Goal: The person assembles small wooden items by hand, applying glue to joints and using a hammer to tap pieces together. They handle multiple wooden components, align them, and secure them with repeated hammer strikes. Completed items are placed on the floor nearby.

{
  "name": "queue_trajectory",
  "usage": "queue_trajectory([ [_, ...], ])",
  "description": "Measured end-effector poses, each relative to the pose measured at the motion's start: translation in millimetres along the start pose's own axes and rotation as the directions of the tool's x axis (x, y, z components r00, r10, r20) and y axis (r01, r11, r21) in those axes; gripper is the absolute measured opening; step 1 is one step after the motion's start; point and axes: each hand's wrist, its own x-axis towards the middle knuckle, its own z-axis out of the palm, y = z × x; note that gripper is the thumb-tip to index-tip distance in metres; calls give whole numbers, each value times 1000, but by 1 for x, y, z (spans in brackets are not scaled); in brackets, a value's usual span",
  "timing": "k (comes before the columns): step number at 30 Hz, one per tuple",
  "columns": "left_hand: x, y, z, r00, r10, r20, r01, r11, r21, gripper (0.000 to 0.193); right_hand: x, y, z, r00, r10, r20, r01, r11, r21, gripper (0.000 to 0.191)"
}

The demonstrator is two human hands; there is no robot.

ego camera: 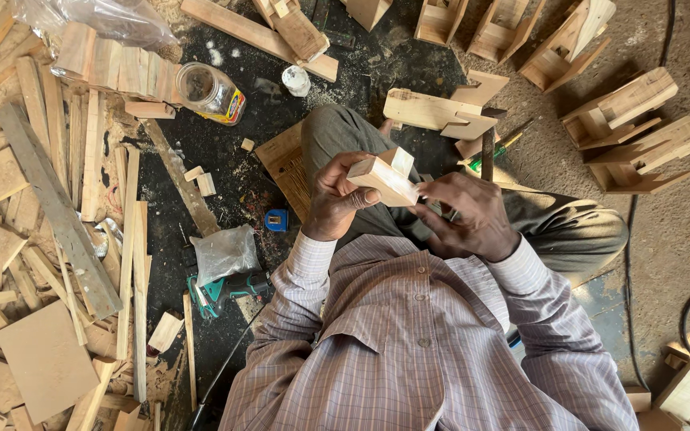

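From up here I see a wide heap of wooden slats and offcuts (57, 239) covering the floor on my left, and a cluster of assembled wooden pieces (624, 128) on the sandy ground to the right. Next down in size, a clear plastic bag (224, 251) lies beside a teal power drill (221, 291), with a plastic jar (209, 93) tipped on its side further up. Over the lap, my left hand (333, 199) grips a notched wooden block (385, 177) from its left end, fingers wrapped around it. My right hand (465, 211) touches the block's right end, fingers curled; I cannot tell whether it grasps anything. Smallest, a blue tape measure (276, 219) sits near the left wrist
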Motion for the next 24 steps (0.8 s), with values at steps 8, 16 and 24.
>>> queue_trajectory([
  [8, -7, 27, -12, 972, 185, -146, -197, 978, -68, 48, 22, 20, 12, 950, 311, -8, -309, 945, 112, 72],
  [16, -38, 56, -45, 871, 331, -364, -388, 917, -96, 44, 107, 125, 84, 956, 199, 215, -178, 977, -116, 50],
  [24, -61, 43, -61, 808, 391, -441, -467, 881, -74, 41, 147, 225, 177, 857, 147, 494, -6, 961, -276, 51],
])
